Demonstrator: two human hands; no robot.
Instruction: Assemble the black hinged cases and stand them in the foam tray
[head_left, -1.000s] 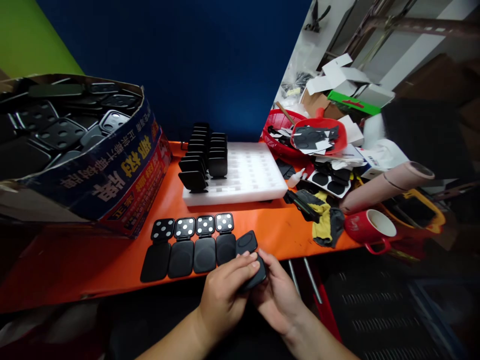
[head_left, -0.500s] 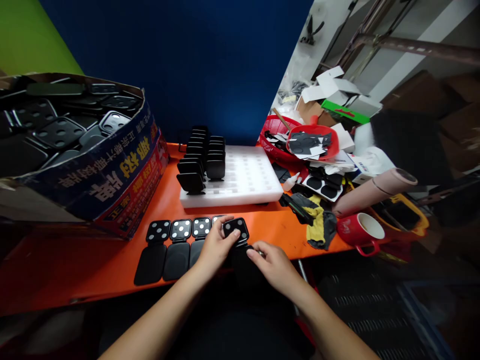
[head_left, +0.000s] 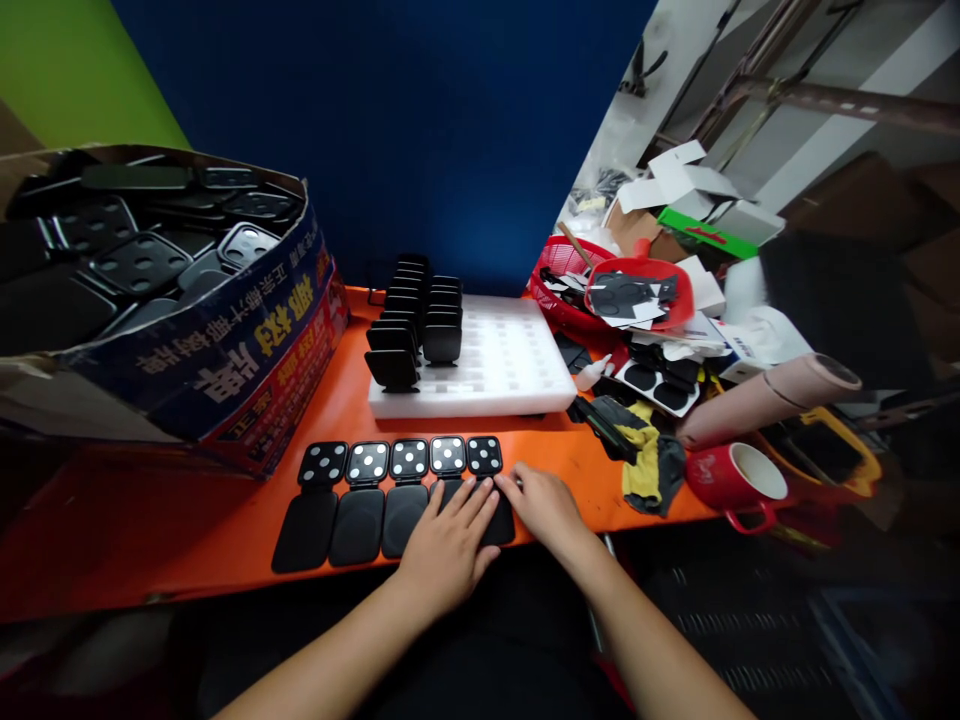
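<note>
A row of hinged black folding pieces lies opened out at the table's front edge. Each has a square upper half with silver dots (head_left: 367, 462) and a plain black lower half (head_left: 355, 526). My left hand (head_left: 448, 545) lies flat, fingers stretched, over the lower halves toward the row's right end, hiding part of them. Beside the rightmost piece (head_left: 484, 455) is my right hand (head_left: 546, 505), its fingers curled in a pinch near the hinge. A tiny glint shows at its fingertips; what they hold is too small to name.
A blue printed carton (head_left: 225, 375) full of similar black pieces stands at left. Behind the row, a white foam block (head_left: 517, 350) carries upright black pieces (head_left: 394, 370). To the right are gloves (head_left: 646, 470), a red mug (head_left: 731, 480), a pink tumbler (head_left: 772, 400) and a red basket (head_left: 551, 285).
The rightmost piece, held by my left hand before, now lies flat in the row. My left hand has let go and spread over the lower halves. My right hand stays close by.
</note>
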